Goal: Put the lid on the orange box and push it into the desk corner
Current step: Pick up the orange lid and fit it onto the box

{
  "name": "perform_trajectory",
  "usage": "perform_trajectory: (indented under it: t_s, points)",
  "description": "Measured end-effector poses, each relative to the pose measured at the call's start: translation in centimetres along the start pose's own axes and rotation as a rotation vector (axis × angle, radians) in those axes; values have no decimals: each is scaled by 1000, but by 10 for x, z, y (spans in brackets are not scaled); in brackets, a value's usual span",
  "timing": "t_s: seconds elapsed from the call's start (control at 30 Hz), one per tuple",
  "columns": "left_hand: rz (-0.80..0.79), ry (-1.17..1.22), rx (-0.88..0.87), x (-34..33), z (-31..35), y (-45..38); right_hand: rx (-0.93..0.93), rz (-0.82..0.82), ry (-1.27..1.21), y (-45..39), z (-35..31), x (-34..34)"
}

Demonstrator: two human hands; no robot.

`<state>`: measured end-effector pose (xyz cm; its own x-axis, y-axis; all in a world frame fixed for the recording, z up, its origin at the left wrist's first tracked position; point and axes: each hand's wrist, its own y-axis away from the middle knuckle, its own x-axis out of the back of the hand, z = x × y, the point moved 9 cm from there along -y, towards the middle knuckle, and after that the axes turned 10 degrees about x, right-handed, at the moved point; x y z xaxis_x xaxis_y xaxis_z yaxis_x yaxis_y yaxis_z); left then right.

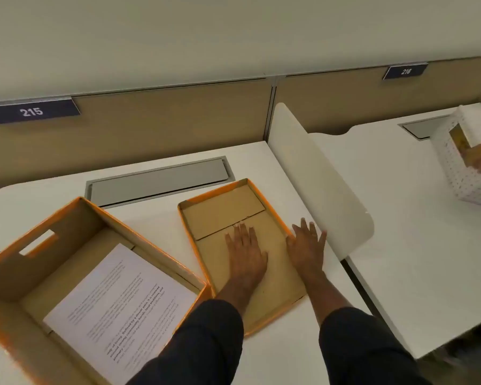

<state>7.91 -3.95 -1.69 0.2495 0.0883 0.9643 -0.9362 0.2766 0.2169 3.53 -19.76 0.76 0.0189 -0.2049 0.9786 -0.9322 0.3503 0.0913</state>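
Resting our left hand (pixel 245 252) flat inside the upturned orange-rimmed cardboard lid (pixel 228 209) at centre frame, we spread our right hand (pixel 307 247) empty on its right edge.

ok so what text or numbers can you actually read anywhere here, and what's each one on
"215" on the dark sign clipped to the partition at the left.
"216" on the dark sign on the partition at the right.
The printed sheet in the orange box: several lines of text, some bold, too blurred to quote reliably.
The lid and the white patterned box at the far right show no readable text.
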Motion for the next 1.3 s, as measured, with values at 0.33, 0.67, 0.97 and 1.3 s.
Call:
perform_trajectory:
  t_s: [0.33,0.67,0.97,1.3]
  points:
    - [-10,-33,33,-23,-9,0,49,82,-279,-8,19,-6]
    - [-32,191,101,20,-7,9,92,106,-408,-21,1,59]
    - [-72,1210,198,137,-14,16,183,275,-520,-11,-75,191]
    - [106,2082,424,221,-102,46,740,638,96,93,-241,236]
